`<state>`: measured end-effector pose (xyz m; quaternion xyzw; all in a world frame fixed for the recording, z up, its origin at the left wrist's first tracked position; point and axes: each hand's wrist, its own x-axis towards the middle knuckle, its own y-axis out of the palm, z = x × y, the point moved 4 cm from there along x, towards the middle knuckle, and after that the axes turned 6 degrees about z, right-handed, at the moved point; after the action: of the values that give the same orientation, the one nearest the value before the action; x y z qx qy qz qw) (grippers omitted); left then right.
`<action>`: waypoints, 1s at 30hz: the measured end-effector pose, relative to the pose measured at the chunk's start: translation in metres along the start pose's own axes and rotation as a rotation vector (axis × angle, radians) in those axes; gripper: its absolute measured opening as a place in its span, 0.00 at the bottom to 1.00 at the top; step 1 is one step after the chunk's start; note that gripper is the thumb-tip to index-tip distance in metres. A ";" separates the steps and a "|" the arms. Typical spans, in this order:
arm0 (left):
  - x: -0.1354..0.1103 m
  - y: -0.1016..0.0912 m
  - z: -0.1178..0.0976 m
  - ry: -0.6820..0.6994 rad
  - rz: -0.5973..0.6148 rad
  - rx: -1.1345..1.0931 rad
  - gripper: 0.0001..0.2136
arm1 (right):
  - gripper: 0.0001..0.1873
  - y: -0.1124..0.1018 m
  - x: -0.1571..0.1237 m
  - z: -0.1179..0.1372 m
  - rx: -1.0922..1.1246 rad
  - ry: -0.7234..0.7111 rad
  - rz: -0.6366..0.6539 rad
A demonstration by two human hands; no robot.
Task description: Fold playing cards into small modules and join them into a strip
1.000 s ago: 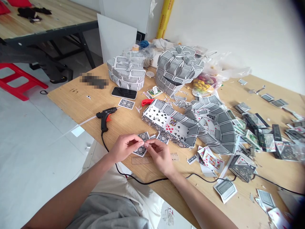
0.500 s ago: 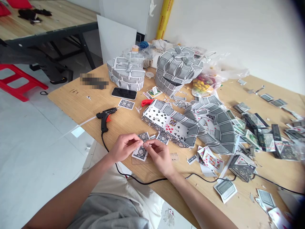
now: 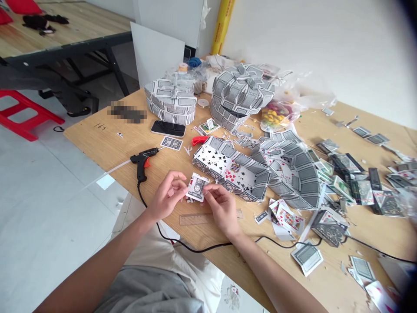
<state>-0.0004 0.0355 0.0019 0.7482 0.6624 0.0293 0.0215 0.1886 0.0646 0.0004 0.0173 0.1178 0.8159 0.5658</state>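
Just above the table I hold playing cards (image 3: pixel 197 188), patterned backs up, with white edges showing. My left hand (image 3: pixel 167 196) has thumb and fingertips closed at their left edge, the other fingers curled loosely. The right edge is pinched between thumb and index finger of my right hand (image 3: pixel 222 208). A clear ruler (image 3: pixel 194 218) lies on the table below the cards. Right behind my hands stands a long open box made of playing cards (image 3: pixel 234 169), its inside showing card faces. Left of my hands rests a black glue gun (image 3: pixel 142 164) with an orange trigger.
A curved card structure (image 3: pixel 302 178) adjoins the box. Two larger card-built shapes, one low (image 3: pixel 171 102) and one rounded (image 3: pixel 241 98), stand behind, near a phone (image 3: pixel 168 128). A black cable (image 3: pixel 202 250) crosses the front edge. Loose cards (image 3: pixel 286 217) and card packs (image 3: pixel 361 191) lie right.
The cards have come up off the table between my hands, turned slightly, and the ruler beneath is more exposed. My left fingers have spread a little.
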 end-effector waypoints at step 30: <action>0.000 0.001 0.002 0.015 -0.044 0.030 0.14 | 0.05 -0.001 -0.007 -0.001 -0.079 -0.142 0.081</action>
<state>0.0004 0.0358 0.0000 0.7335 0.6792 0.0246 0.0062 0.1916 0.0582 -0.0003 0.0574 0.0442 0.8389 0.5394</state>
